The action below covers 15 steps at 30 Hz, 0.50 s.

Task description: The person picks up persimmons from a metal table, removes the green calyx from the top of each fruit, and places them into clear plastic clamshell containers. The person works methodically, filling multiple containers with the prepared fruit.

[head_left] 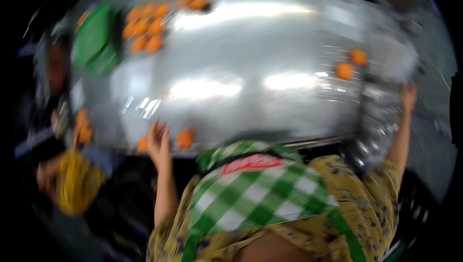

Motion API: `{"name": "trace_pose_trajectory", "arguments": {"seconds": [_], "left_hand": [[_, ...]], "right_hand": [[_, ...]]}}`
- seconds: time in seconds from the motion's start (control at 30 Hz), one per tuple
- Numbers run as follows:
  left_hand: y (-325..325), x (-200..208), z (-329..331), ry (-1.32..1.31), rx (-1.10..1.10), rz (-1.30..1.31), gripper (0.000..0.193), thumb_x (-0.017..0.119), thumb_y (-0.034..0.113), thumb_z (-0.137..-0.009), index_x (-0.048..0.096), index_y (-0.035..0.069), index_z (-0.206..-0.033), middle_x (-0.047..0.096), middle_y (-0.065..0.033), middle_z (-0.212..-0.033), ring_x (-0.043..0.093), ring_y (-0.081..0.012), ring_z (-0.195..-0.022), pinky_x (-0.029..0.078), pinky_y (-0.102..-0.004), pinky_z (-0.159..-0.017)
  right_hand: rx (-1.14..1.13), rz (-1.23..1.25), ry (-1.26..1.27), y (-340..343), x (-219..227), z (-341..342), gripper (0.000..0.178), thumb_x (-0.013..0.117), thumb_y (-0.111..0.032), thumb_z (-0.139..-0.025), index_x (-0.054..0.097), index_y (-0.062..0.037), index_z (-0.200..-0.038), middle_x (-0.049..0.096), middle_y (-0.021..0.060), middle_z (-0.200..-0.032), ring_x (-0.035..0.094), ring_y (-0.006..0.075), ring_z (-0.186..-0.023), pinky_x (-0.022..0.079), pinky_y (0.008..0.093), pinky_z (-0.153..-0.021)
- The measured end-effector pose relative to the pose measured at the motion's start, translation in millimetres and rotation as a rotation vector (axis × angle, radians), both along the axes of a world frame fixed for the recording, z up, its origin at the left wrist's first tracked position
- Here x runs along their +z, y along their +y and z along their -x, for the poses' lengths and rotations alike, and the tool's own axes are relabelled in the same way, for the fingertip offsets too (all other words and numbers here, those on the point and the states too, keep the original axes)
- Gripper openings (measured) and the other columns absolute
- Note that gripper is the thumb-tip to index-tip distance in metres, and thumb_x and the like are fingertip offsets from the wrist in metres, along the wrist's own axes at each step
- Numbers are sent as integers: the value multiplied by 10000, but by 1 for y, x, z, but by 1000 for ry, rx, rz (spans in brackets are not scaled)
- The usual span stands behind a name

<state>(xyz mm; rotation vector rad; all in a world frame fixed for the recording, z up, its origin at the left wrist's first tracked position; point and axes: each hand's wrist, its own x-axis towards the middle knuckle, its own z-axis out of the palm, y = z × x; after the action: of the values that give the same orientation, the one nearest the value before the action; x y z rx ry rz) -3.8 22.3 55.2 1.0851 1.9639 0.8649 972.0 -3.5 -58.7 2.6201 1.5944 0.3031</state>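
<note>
My left hand [158, 142] rests on the near edge of the steel table [270, 49], fingers spread and holding nothing, with 1 orange fruit [184, 139] just to its right and another [142, 144] just to its left, both within easy reach. My right hand [409, 96] reaches out to the table's far right edge; blur hides whether it grips. 2 oranges [351, 64] lie near it. A heap of oranges [144, 28] sits beside a green crate [94, 37], well beyond my left hand.
</note>
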Motion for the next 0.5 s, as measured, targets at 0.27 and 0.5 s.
{"name": "trace_pose_trajectory", "arguments": {"seconds": [0.27, 0.5], "left_hand": [[-63, -48, 86, -74, 321, -258, 295, 558, 31, -895, 559, -41, -1181, 630, -130, -1075, 599, -168, -996, 470, -280, -867], [-92, -63, 61, 324, 363, -120, 411, 642, 63, -807, 565, 42, -1210, 581, -82, -1153, 577, -194, -1053, 468, -319, -863]], "right_hand": [[-239, -94, 275, -26, 54, -42, 585, 406, -491, -943, 518, -47, -1307, 514, 137, -1344, 466, 308, -1245, 347, 349, -1028], [-15, -415, -387, 54, 121, 80, 637, 502, -549, -880, 603, 4, -1179, 673, 161, -1051, 637, 359, -977, 474, 446, -871]]}}
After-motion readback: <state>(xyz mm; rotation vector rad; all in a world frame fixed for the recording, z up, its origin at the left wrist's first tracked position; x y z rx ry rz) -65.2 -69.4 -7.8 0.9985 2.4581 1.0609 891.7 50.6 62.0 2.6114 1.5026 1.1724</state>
